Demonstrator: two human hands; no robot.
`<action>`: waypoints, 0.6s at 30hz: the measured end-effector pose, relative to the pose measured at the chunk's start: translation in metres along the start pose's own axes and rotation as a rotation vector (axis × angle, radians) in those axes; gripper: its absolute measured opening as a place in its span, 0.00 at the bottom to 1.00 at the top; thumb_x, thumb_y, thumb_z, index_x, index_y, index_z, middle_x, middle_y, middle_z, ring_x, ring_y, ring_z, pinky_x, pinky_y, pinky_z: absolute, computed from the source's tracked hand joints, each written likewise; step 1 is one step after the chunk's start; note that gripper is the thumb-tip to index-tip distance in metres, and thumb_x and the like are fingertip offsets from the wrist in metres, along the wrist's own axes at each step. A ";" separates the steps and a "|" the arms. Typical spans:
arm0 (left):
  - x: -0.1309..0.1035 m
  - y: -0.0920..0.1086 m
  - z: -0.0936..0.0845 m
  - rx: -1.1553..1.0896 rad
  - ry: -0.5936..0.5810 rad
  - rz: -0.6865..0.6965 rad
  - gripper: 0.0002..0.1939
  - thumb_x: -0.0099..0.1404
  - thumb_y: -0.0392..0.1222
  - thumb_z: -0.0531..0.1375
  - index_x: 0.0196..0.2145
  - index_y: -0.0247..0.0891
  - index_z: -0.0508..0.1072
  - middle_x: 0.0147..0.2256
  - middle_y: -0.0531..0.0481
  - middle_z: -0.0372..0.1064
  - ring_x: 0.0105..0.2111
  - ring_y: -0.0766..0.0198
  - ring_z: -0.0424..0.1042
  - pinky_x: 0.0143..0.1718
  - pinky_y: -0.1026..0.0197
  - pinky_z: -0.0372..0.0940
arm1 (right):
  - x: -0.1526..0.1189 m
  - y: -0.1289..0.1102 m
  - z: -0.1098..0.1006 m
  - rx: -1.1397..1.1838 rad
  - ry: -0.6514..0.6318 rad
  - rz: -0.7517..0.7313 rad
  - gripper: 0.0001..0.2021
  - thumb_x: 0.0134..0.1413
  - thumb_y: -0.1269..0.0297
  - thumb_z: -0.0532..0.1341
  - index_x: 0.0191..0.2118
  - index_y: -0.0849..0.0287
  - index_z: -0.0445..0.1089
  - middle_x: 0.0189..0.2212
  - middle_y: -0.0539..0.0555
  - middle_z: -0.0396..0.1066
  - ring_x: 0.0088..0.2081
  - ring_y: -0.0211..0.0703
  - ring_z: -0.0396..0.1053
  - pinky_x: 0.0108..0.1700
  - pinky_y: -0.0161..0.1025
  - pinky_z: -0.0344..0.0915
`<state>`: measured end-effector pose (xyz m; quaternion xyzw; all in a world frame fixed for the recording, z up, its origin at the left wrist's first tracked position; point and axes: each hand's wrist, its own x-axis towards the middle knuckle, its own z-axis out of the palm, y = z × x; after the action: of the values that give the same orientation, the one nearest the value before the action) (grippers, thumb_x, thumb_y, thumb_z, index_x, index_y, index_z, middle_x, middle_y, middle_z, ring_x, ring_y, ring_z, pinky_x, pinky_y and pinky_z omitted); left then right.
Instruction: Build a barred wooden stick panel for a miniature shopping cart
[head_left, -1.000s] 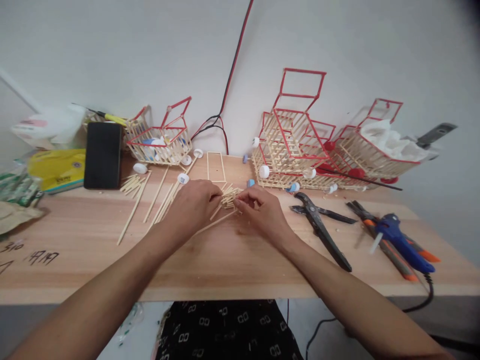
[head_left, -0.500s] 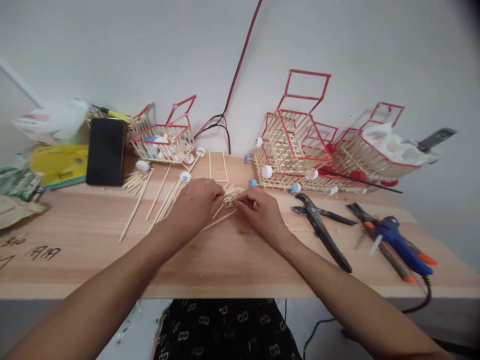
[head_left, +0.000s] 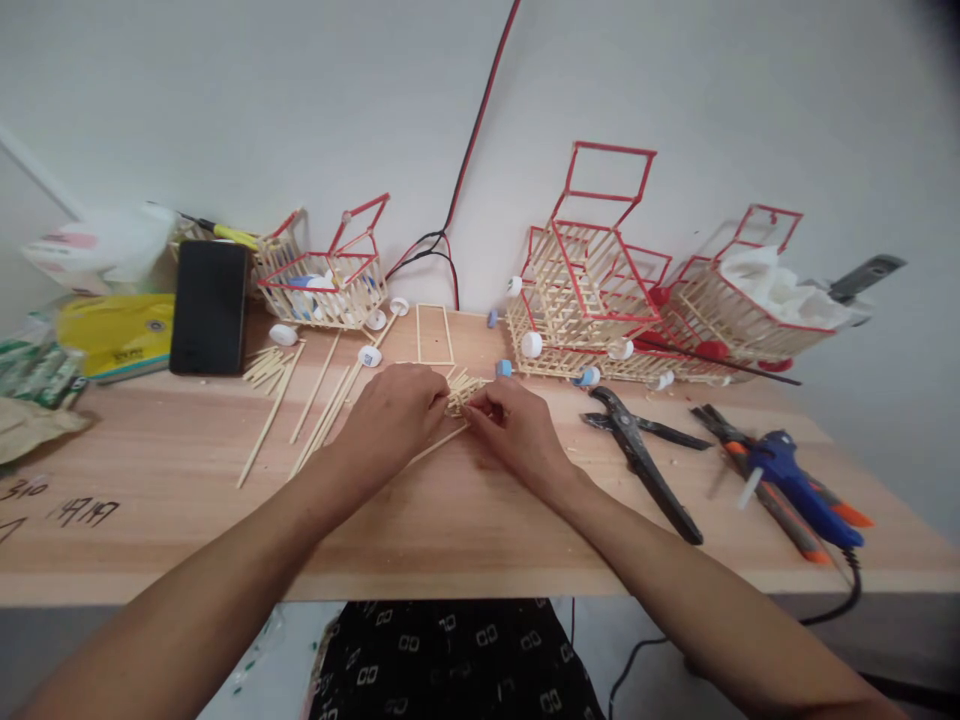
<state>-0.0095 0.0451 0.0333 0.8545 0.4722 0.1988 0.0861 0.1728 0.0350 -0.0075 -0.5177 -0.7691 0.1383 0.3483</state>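
Note:
A small pile of short wooden sticks lies on the table between my two hands. My left hand is closed at the pile's left side, knuckles up; its fingertips are partly hidden, so what they hold does not show. From the right, my right hand pinches thumb and fingers together on short sticks at the pile's near edge. One longer wooden stick slants between the hands, its left end behind my left hand. Just beyond, a thin rectangular stick frame lies flat.
Loose long sticks and a phone are at left. Stick-built carts with red rims, one basket left and a stack right, stand along the wall. Black cutters and a blue glue gun lie at right.
My hands stay at the stick pile, with only a slight shift of the fingers. The whole view has moved a little; nothing else visibly differs.

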 end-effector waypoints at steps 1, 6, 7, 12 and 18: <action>0.000 0.000 0.001 -0.002 -0.001 0.002 0.10 0.63 0.33 0.56 0.32 0.33 0.79 0.32 0.44 0.76 0.34 0.59 0.71 0.37 0.58 0.60 | 0.000 0.000 0.000 -0.005 -0.002 -0.001 0.04 0.54 0.69 0.62 0.29 0.58 0.70 0.25 0.49 0.66 0.28 0.37 0.62 0.31 0.34 0.55; -0.001 -0.003 0.003 0.015 0.001 0.010 0.11 0.63 0.34 0.55 0.32 0.33 0.78 0.32 0.44 0.76 0.34 0.59 0.71 0.38 0.59 0.61 | 0.000 -0.003 0.000 -0.028 -0.009 0.020 0.04 0.54 0.69 0.61 0.29 0.58 0.70 0.25 0.49 0.66 0.28 0.37 0.62 0.31 0.34 0.55; -0.001 -0.003 0.003 0.020 0.001 0.012 0.11 0.63 0.34 0.55 0.32 0.33 0.78 0.32 0.44 0.75 0.34 0.59 0.71 0.38 0.58 0.61 | 0.000 -0.003 0.000 -0.037 -0.013 0.026 0.05 0.54 0.69 0.61 0.28 0.58 0.70 0.25 0.49 0.66 0.28 0.37 0.62 0.31 0.35 0.55; 0.000 -0.003 0.004 0.038 -0.012 0.007 0.12 0.63 0.34 0.53 0.32 0.34 0.78 0.32 0.43 0.75 0.34 0.58 0.71 0.38 0.57 0.61 | 0.002 -0.005 0.000 -0.069 -0.021 0.028 0.05 0.54 0.69 0.60 0.28 0.58 0.69 0.26 0.50 0.66 0.29 0.38 0.62 0.31 0.35 0.55; -0.001 -0.001 0.003 0.106 0.012 0.013 0.12 0.63 0.34 0.53 0.31 0.34 0.76 0.31 0.44 0.74 0.35 0.58 0.70 0.38 0.58 0.61 | 0.003 -0.007 -0.002 -0.089 -0.028 -0.024 0.05 0.54 0.70 0.60 0.28 0.57 0.68 0.27 0.50 0.67 0.31 0.40 0.64 0.34 0.36 0.57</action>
<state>-0.0099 0.0449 0.0294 0.8596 0.4772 0.1791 0.0365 0.1690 0.0349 -0.0009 -0.5216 -0.7854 0.1070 0.3155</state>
